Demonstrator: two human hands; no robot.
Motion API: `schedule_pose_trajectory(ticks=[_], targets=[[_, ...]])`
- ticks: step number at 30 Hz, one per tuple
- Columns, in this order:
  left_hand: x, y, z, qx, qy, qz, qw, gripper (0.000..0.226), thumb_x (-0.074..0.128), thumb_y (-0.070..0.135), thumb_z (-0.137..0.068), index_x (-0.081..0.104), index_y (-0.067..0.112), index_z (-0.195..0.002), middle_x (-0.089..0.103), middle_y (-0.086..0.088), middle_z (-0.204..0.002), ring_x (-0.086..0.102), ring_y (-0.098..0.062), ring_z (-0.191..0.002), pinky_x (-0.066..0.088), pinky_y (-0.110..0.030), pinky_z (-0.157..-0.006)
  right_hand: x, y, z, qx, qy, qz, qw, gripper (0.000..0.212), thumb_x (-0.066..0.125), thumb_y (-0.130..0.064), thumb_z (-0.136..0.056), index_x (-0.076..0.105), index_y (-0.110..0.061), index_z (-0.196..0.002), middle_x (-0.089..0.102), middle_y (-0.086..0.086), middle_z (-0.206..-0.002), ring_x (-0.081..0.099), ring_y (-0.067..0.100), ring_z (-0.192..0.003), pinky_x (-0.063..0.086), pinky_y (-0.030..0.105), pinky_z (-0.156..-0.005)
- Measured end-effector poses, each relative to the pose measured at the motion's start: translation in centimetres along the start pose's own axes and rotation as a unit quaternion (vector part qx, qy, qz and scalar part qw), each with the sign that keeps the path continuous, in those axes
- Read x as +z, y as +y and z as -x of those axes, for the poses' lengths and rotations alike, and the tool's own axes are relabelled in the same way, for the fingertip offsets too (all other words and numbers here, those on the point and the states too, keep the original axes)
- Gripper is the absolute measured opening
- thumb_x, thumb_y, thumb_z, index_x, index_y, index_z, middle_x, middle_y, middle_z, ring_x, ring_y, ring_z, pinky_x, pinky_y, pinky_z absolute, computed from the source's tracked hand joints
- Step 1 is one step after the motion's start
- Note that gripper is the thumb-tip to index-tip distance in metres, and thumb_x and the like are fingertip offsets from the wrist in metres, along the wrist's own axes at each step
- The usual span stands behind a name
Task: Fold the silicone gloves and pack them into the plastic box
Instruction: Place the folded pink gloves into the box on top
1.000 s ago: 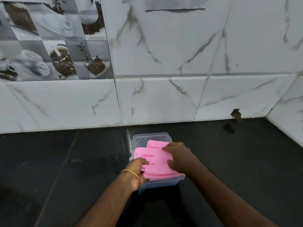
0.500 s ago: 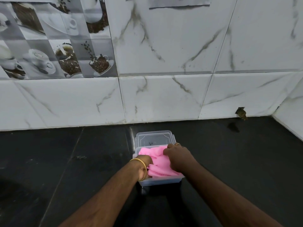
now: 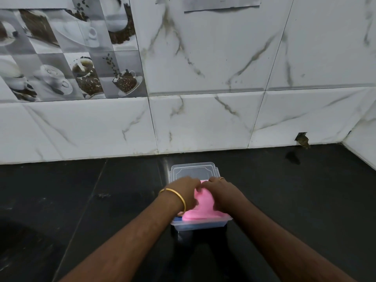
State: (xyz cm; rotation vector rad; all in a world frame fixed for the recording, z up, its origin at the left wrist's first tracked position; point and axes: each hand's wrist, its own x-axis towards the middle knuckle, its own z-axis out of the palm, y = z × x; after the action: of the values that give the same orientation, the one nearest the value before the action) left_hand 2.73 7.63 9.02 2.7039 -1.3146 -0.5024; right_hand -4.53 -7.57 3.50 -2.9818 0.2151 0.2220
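Both hands are on the pink silicone gloves (image 3: 201, 206), pressing the bundle down into the clear plastic box (image 3: 200, 224). Left hand (image 3: 186, 195): fingers curled, tips bent onto the top left of the bundle, thumb side against the pink; gold bangle (image 3: 176, 197) on the wrist. Right hand (image 3: 222, 193): fingers also curled, knuckles up, covering the right side of the bundle; ring (image 3: 221, 178) on one finger. Fingertips of the two hands meet or nearly meet at the far end of the bundle, can't tell if they touch. Neither hand is spread wide; both are closed down around the silicone.

Gloves look folded into one rounded lump, smooth pink face up, near edge bulging above the box rim. Individual glove fingers not visible. Something blue shows low in the box, through the front wall.

Box sits on the black countertop (image 3: 81, 200), near the marble-tile wall (image 3: 203, 123). Its clear lid (image 3: 194, 169) lies just behind the box, partly hidden by the hands.
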Motion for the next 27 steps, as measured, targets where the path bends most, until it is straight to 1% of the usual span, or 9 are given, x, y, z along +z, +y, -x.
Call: schedule_pose_trajectory(ticks=[2,4,6,8,12,15,20,24,27], targets=[[1.6,0.6,-1.2,0.018,-0.065,-0.049,0.996,0.060,0.068,0.028,-0.082,0.044,0.026,-0.137,0.052,-0.009,-0.132,0.056,-0.030,-0.118,0.048,-0.041,-0.098,-0.1,0.0,-0.2,-0.006,-0.027,0.007,1.000,0.059,0.075,-0.010,-0.072,0.053,-0.024,-0.125,0.052,0.005,-0.124,0.052,0.028,-0.117,0.052,0.045,-0.091],[2.8,0.6,-2.0,0.005,-0.089,-0.085,0.992,0.073,0.070,0.033,-0.079,0.035,0.024,-0.143,0.050,-0.011,-0.135,0.054,-0.032,-0.120,0.049,-0.045,-0.097,-0.2,0.0,-0.3,-0.006,-0.049,0.017,0.999,0.064,0.076,-0.010,-0.071,0.051,-0.022,-0.129,0.050,0.007,-0.127,0.051,0.030,-0.119,0.051,0.047,-0.093],[3.4,0.2,-2.7,-0.014,-0.098,-0.082,0.992,0.085,0.076,0.038,-0.073,0.032,0.021,-0.144,0.049,-0.012,-0.136,0.054,-0.032,-0.121,0.048,-0.046,-0.098,-0.2,0.1,-0.5,-0.004,-0.067,0.028,0.997,0.078,0.079,-0.009,-0.068,0.045,-0.023,-0.137,0.048,0.008,-0.131,0.049,0.032,-0.121,0.050,0.048,-0.095],[3.4,-0.3,-3.3,-0.026,-0.106,-0.066,0.992,0.092,0.081,0.039,-0.067,0.034,0.017,-0.143,0.049,-0.012,-0.136,0.053,-0.031,-0.121,0.048,-0.045,-0.099,0.0,0.1,-0.6,-0.006,-0.081,0.042,0.996,0.089,0.081,-0.008,-0.067,0.038,-0.026,-0.143,0.046,0.009,-0.134,0.048,0.033,-0.122,0.050,0.048,-0.096],[2.8,-0.5,-4.7,-0.045,-0.140,-0.065,0.987,0.098,0.086,0.040,-0.059,0.037,0.014,-0.140,0.050,-0.011,-0.137,0.053,-0.029,-0.123,0.047,-0.044,-0.100,0.7,0.0,-0.8,-0.011,-0.098,0.065,0.993,0.093,0.078,-0.011,-0.072,0.029,-0.031,-0.148,0.046,0.012,-0.133,0.047,0.035,-0.122,0.050,0.048,-0.094],[3.3,-0.3,-5.3,-0.049,-0.162,-0.076,0.983,0.099,0.086,0.039,-0.060,0.034,0.013,-0.142,0.048,-0.012,-0.139,0.051,-0.030,-0.124,0.046,-0.044,-0.100,1.2,0.1,-1.1,-0.013,-0.094,0.071,0.993,0.084,0.074,-0.012,-0.077,0.032,-0.031,-0.147,0.048,0.013,-0.131,0.048,0.035,-0.122,0.050,0.049,-0.093],[4.4,-0.7,-5.6,-0.046,-0.155,-0.075,0.984,0.099,0.085,0.036,-0.061,0.031,0.013,-0.141,0.044,-0.011,-0.140,0.047,-0.031,-0.128,0.041,-0.048,-0.102,1.7,-0.2,-1.5,-0.005,-0.080,0.073,0.994,0.059,0.060,-0.012,-0.088,0.041,-0.023,-0.142,0.050,0.013,-0.129,0.049,0.036,-0.121,0.049,0.054,-0.093],[5.1,-0.9,-5.5,-0.037,-0.145,-0.058,0.987,0.095,0.083,0.027,-0.064,0.030,0.009,-0.140,0.042,-0.013,-0.140,0.047,-0.032,-0.128,0.043,-0.046,-0.104,2.3,-0.5,-1.6,-0.006,-0.048,0.091,0.995,0.046,0.052,-0.014,-0.094,0.044,-0.019,-0.139,0.052,0.012,-0.127,0.052,0.033,-0.120,0.048,0.048,-0.087],[5.4,-1.2,-5.1,-0.021,-0.129,-0.049,0.990,0.092,0.082,0.027,-0.065,0.030,0.007,-0.139,0.042,-0.014,-0.138,0.049,-0.033,-0.125,0.044,-0.046,-0.103,2.6,-0.7,-1.5,-0.009,-0.041,0.092,0.995,0.044,0.047,-0.017,-0.097,0.043,-0.018,-0.141,0.051,0.013,-0.130,0.051,0.034,-0.121,0.047,0.048,-0.089]])
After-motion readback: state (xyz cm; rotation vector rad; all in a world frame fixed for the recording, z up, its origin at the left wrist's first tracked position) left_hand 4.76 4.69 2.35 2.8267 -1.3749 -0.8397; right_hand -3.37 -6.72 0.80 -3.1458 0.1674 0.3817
